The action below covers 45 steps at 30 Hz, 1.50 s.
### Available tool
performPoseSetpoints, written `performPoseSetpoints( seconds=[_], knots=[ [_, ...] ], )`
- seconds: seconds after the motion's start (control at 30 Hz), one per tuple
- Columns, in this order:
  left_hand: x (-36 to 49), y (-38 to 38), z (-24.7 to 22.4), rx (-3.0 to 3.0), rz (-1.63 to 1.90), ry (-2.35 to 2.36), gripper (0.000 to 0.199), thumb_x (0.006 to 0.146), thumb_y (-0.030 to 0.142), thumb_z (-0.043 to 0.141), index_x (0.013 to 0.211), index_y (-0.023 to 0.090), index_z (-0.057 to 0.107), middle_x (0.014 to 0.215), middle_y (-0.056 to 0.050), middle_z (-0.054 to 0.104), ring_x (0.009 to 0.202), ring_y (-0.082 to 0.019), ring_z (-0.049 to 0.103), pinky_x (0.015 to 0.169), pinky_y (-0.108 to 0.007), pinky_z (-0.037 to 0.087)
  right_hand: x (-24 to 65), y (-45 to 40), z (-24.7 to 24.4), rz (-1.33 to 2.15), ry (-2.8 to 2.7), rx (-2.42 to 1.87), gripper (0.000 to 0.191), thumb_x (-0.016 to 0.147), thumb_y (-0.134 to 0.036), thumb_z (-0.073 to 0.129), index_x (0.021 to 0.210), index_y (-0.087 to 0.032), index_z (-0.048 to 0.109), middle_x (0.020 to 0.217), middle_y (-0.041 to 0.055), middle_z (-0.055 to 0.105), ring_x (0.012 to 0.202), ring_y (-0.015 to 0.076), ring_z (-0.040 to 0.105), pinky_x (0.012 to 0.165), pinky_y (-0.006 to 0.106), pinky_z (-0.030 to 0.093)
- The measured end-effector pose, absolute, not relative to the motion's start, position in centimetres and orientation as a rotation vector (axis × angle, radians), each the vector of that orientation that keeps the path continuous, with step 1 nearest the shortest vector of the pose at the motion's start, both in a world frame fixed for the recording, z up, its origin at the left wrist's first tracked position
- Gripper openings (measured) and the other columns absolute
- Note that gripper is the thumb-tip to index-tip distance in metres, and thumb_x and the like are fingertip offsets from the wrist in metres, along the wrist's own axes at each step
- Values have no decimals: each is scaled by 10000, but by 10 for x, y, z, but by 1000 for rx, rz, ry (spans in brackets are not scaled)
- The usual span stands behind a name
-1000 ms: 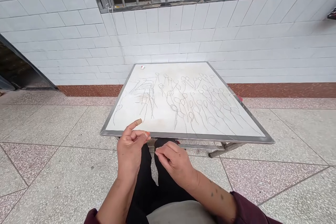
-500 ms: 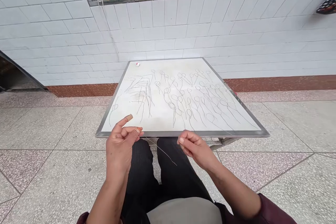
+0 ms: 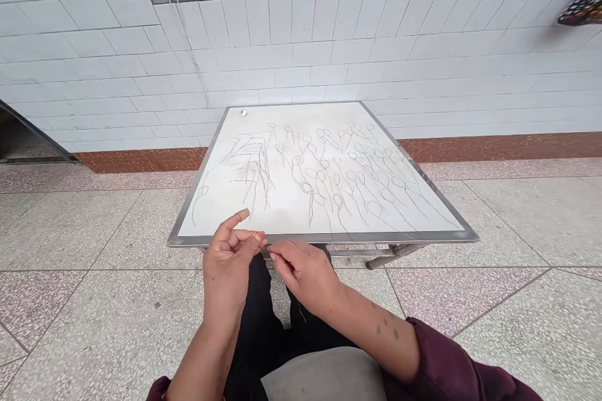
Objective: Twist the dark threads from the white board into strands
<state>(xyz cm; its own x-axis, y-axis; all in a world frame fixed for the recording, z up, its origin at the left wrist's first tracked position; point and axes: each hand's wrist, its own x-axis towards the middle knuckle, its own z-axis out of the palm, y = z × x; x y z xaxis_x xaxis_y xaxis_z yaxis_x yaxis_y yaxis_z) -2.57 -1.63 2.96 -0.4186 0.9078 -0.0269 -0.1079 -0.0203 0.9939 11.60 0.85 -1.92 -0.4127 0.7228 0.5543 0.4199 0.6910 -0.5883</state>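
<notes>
My left hand (image 3: 228,272) is closed in a pinch, thumb against index finger, on one end of a thin wire; another finger, with a tan wrap on its tip, stands out. Right beside it, my right hand (image 3: 308,276) pinches at the same wire, its fingertips almost meeting the left ones. The loose tail of the wire (image 3: 301,312) hangs below my right hand, over my dark trousers. Most of the wire between the fingers is hidden. Both hands are just off the near edge of the white table (image 3: 277,220).
Many thin looped wires (image 3: 306,188) lie across the table's middle and right. Straighter or bent pieces (image 3: 251,153) lie to the left. A small white and red object (image 3: 243,113) sits at the far left corner. Behind stands a tiled wall (image 3: 305,53) with a barred window.
My right hand has moved left, from well apart to beside my left fingertips, and now pinches at the wire. My left hand has shifted slightly right; less of the wire's tail shows.
</notes>
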Motion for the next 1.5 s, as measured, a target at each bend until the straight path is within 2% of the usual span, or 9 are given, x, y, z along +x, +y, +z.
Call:
performPoseSetpoints(
  seconds=[0.13,0.37,0.53,0.93,1.03,1.13,1.27,1.33,1.5],
  knots=[
    [-26,-17,32,840,1560,1423,538,699,267,810,1204,190,641,713,28,709,755,-161,686,816,-305,513,114,4,-24,512,-2011,-897,188,952,-148,461,896,-198,634,766,14,683,674,152,601,623,259,458],
    [-32,-16,30,811,1549,1392,552,659,269,840,1169,173,653,685,22,716,710,-158,695,742,-283,529,118,1,-28,701,-1991,-938,144,951,-178,513,986,-218,646,851,11,705,751,152,635,689,258,474],
    [-41,-14,28,773,1635,1412,544,655,281,848,1153,171,660,711,8,737,701,-151,704,728,-271,536,124,-7,-29,857,-2039,-1000,127,958,-200,520,934,-218,643,748,-14,683,697,137,627,665,247,453],
    [-80,-20,44,797,1786,1544,548,659,227,833,1174,157,661,711,7,741,706,-145,698,699,-251,532,160,-21,-64,1113,-2198,-1118,184,926,-188,515,784,-209,629,714,-23,680,662,137,636,637,247,454],
    [-81,-22,48,824,1672,1541,623,643,245,851,1219,153,634,724,-2,747,706,-157,700,695,-262,530,166,-4,-52,1115,-1979,-1258,202,948,-252,490,825,-219,647,741,-10,679,670,145,633,629,258,467],
    [-69,-21,46,862,1495,1489,653,640,297,861,1231,151,625,707,-6,740,722,-164,695,667,-247,515,149,6,-22,1174,-1798,-1127,189,943,-345,520,974,-245,677,820,1,709,699,149,644,635,262,492],
    [-52,-19,40,896,1357,1435,662,655,346,854,1245,164,616,716,-11,736,734,-159,675,629,-225,497,114,8,5,1227,-1801,-959,135,840,-304,675,959,-241,686,845,-5,725,756,149,661,689,261,502],
    [-51,-19,39,884,1300,1404,709,662,354,849,1293,173,582,776,-32,752,742,-166,679,611,-227,497,106,8,5,1234,-1752,-984,57,851,-267,642,867,-225,677,777,-14,706,702,133,642,655,249,492],
    [-60,-26,42,811,1316,1361,660,759,437,751,1332,180,548,994,-107,759,798,-183,687,620,-254,525,112,12,-2,1361,-1565,-1070,115,825,-306,645,772,-205,633,652,-29,602,560,104,523,479,201,434]
  ],
)
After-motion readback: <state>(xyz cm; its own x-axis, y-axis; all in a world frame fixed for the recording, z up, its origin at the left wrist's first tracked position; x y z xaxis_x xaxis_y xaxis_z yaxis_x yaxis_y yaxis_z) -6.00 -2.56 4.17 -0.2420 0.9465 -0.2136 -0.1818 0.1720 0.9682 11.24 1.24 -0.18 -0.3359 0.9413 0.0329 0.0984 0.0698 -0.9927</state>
